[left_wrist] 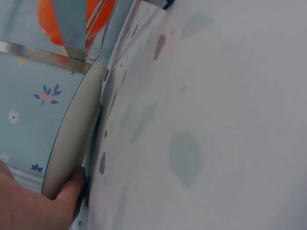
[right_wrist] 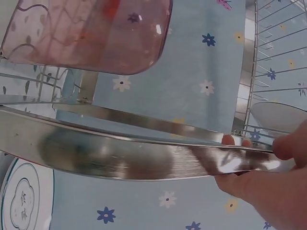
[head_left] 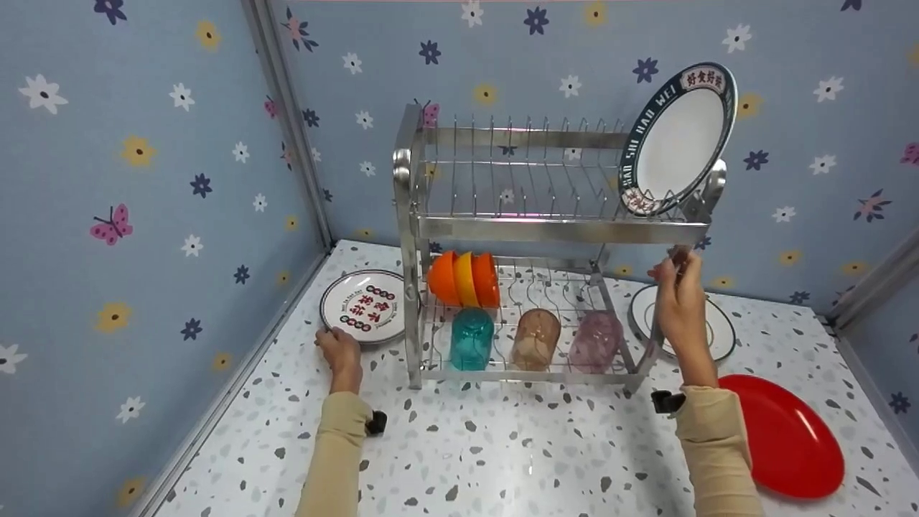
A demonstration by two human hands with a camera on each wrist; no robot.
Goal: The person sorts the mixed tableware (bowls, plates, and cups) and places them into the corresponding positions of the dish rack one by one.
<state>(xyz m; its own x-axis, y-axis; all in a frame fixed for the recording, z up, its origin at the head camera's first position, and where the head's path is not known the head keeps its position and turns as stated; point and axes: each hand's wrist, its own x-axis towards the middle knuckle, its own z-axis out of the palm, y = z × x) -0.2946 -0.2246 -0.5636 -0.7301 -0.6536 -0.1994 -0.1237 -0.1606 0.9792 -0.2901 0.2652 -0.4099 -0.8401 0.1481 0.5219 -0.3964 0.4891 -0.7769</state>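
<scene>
A large oval white plate with a dark green rim (head_left: 678, 143) is standing on edge at the right end of the top tier of a two-tier silver metal dish rack (head_left: 546, 231). Its rim is showing "HAO SHI HAO WEI" in white capitals and, in a pale badge at the top, red Chinese characters beginning 好食好; the lower badge is too small to read.

A round white plate with a dark-lined rim (head_left: 365, 305) is lying on the speckled white tabletop (head_left: 502, 452) just left of the rack, bearing red Chinese characters too small to read surely. The left hand (head_left: 341, 355) is pinching its near rim; whether that edge is lifting, I cannot tell. The right hand (head_left: 682, 309) is curling round the rack's right metal upright, thumb and fingers on opposite sides.

The rack's left post is overlapping the pinched plate's right edge. Behind the right hand, a white plate with a thin green rim (head_left: 720, 334) is lying partly covered, its central characters blurred. A glossy red oval plate (head_left: 790, 438) is showing beside the right sleeve, which is hiding its left part.

On the lower tier, three nested orange and yellow bowls (head_left: 466, 280) are resting on their sides behind teal (head_left: 472, 341), amber (head_left: 535, 341) and pink (head_left: 596, 342) clear tumblers.
</scene>
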